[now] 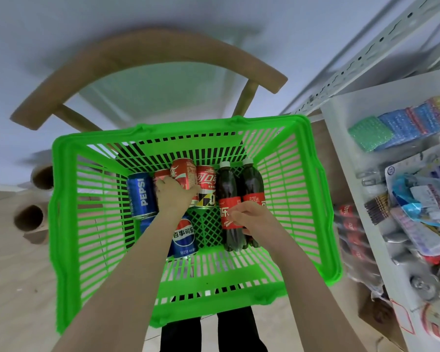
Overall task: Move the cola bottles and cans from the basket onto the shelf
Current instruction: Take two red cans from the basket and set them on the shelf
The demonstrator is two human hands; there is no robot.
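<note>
Both hands are seen down inside the green basket (69, 224), which is set in front of a wooden chair (150, 54). The left hand (174, 194) is curled over a red Coca-Cola can (184, 171) in the far row, thumb on the right side, fingers wrapped round the left. To the left of that can a second red can (161, 174) is mostly hidden, and a blue Pepsi can (140, 195) is lying just beyond it. To the right, a red can with black and yellow stripes (205, 189) is touching the gripped one. Nearer, another Pepsi can (184, 237) is lying just beside the left forearm.

On the right side of the basket floor, two cola bottles are laid side by side, white caps pointed far. The right hand (252, 217) is closed round the right cola bottle (252, 184) at its red label, fingertips reaching onto the label of the left cola bottle (226, 194).

The white shelf (341, 158) is seen at the right, just beside the basket. Coloured sponges (404, 123) and packaged goods are stacked on it; below, blurred red-labelled bottles (348, 224) are glimpsed.
</note>
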